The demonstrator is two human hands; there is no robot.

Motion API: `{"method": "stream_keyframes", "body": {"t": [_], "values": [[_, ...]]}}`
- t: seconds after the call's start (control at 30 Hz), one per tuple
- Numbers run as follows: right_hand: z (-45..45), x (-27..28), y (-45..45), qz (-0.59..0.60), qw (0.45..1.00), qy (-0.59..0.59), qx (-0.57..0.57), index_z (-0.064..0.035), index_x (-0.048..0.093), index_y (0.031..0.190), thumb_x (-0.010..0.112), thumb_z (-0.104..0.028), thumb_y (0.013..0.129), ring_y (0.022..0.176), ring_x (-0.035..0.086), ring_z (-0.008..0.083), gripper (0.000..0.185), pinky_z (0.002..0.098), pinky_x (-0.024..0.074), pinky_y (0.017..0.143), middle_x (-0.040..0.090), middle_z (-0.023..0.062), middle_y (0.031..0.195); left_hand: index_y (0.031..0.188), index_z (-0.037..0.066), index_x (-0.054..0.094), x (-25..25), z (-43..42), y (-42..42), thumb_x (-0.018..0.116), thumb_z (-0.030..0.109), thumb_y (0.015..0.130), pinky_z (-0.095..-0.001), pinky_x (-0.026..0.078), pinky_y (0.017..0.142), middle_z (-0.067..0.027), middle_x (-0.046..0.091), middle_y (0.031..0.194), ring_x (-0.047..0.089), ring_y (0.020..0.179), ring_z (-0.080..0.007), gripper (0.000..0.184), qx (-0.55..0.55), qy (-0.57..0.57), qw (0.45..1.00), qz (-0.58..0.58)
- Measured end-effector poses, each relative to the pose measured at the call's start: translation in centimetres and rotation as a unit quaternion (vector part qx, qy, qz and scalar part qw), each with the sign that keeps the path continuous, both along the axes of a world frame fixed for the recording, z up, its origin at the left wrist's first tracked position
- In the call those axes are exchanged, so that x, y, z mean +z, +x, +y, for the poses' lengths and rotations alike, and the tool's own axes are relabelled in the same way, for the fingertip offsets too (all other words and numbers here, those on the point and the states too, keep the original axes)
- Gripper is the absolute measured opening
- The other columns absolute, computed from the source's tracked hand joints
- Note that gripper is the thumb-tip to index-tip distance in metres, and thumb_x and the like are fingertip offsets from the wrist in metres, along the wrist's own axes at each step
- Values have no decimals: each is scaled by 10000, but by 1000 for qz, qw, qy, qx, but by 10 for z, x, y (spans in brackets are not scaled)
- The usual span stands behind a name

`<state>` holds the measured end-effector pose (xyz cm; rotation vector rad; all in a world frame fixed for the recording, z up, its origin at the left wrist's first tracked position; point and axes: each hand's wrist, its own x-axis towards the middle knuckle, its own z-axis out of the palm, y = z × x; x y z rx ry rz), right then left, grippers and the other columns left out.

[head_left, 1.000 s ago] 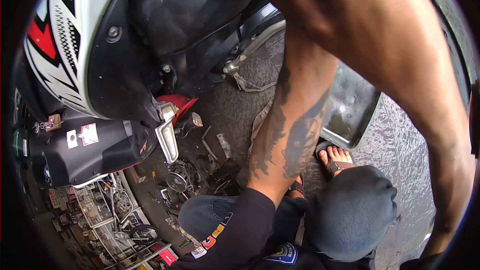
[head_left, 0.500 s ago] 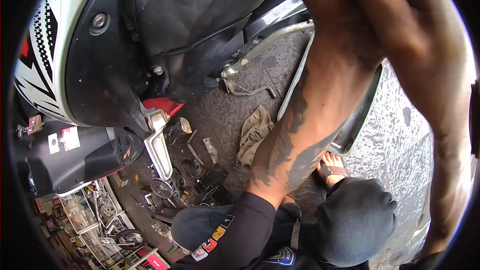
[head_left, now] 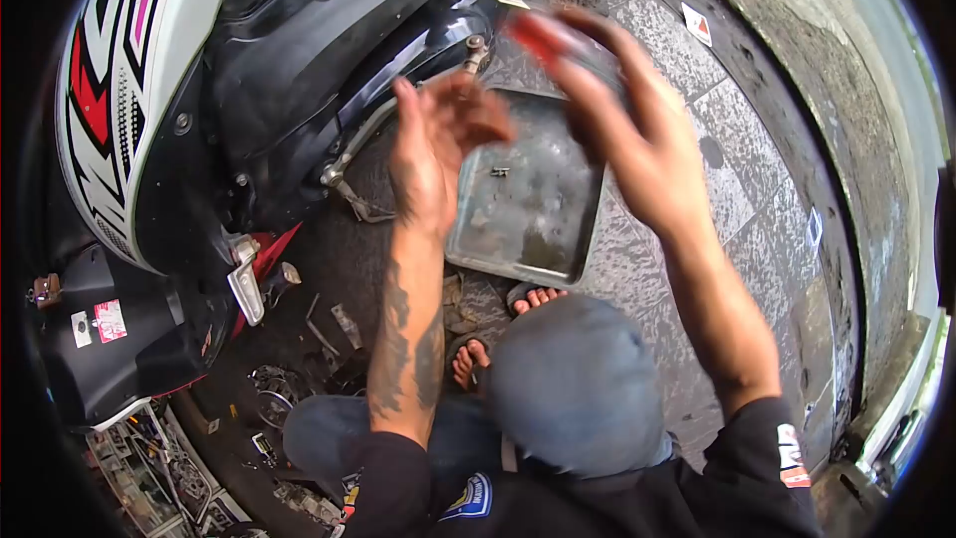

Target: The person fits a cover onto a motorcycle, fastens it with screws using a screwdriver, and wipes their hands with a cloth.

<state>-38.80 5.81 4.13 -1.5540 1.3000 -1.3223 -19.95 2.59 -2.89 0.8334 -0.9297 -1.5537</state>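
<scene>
My left hand (head_left: 438,144) is raised over the left edge of a shallow grey tray (head_left: 518,264). Its thumb points up and its fingers are curled loosely apart, with nothing visible in them. Above the tray's right side, my right hand (head_left: 642,144) is blurred by motion. A red and dark object (head_left: 546,42) shows at its fingers, too smeared to name. Small metal parts (head_left: 500,171), like bolts, lie in the tray. Beside my left hand stands a scooter with a black engine-side cover (head_left: 314,65) and a metal stand lever (head_left: 349,154).
The scooter's white patterned panel (head_left: 129,70) is at the far left. A black body panel (head_left: 110,334) with stickers sits below it. Loose parts and tools (head_left: 279,394) lie on the floor near my knee (head_left: 329,438). A raised kerb (head_left: 881,169) runs along the right.
Both hands have dropped from close to the camera and now hover apart over the tray. The view has shifted, bringing the whole tray and more of the scooter into sight.
</scene>
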Motion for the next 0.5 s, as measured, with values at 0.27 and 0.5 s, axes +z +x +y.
{"method": "stream_keyframes", "body": {"t": [0.27, 0.5], "values": [[132, -145, -83, -154, 909, 350, -165, -29, 524, 1276, 555, -255, 979, 551, 533, 85, 374, 230, 384, 467, 608, 46, 775, 826, 25, 667, -169, 10, 1, 663, 223, 925, -301, 419, 539, -60, 615, 639, 536, 560, -125, 222, 143, -110, 846, -502], [150, -198, -69, -151, 883, 433, -95, -47, 511, 1301, 612, -264, 962, 543, 539, 73, 415, 213, 363, 447, 620, 26, 772, 1009, 101, 660, -229, -4, -7, 777, 457, 776, -463, 515, 709, -83, 706, 823, 689, 806, -325, 441, 64, 50, 687, -722]]}}
